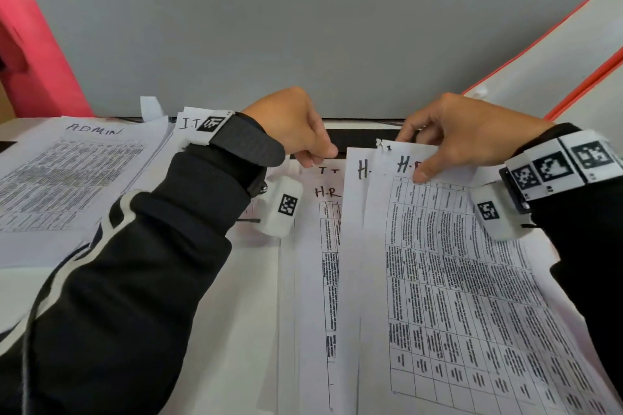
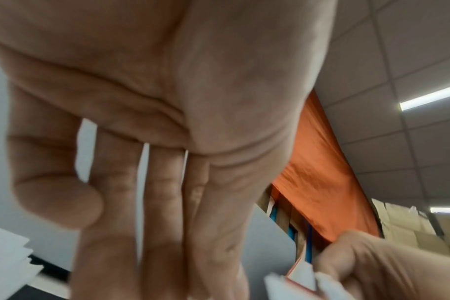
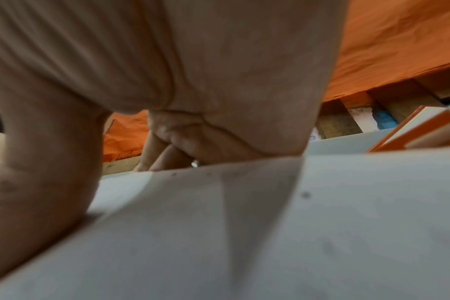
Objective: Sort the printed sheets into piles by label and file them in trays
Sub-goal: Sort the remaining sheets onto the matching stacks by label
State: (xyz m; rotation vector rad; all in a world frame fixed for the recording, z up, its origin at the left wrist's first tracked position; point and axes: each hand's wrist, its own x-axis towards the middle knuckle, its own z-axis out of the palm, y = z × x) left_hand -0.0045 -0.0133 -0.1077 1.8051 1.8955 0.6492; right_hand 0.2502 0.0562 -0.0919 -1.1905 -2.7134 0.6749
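Printed table sheets with handwritten labels are fanned out in front of me. My right hand pinches the top edge of a sheet marked H-R, thumb on its face and fingers behind; a second H-R sheet lies just under it. In the right wrist view the thumb presses on that sheet. My left hand holds the top edge of the sheet marked I T, above another H-R sheet. The left wrist view shows the left hand's fingers nearly straight, the thumb close beside them.
An ADMIN pile lies at the far left and an I.T pile sits under my left wrist. White trays with orange rims lean at the right. A grey partition closes the back of the desk.
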